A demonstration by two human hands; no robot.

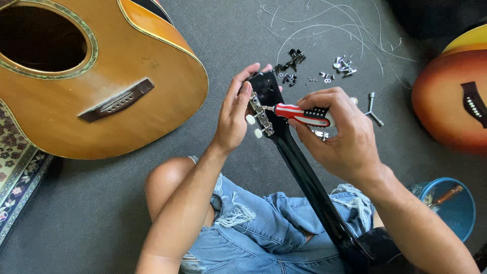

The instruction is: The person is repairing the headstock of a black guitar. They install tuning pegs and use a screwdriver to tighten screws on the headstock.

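Black and glossy, the guitar neck rises from the person's lap, its long axis running from the lower right, near the torn jeans, up and left to the headstock, which points away from the body toward the scattered hardware.

The left hand cups the headstock from its left side, fingers pressed together along the edge, thumb just beside the tuner strip. The right hand closes round a red-and-white screwdriver, whose tip points left into that strip, touching it.

By my judgement, the work is partway through: the neck carries no strings, loose strings lie beyond the hands, and small screws and tuner parts sit just past the headstock. One tuner strip with white buttons is on the neck; whether its screws are fully seated I cannot tell.
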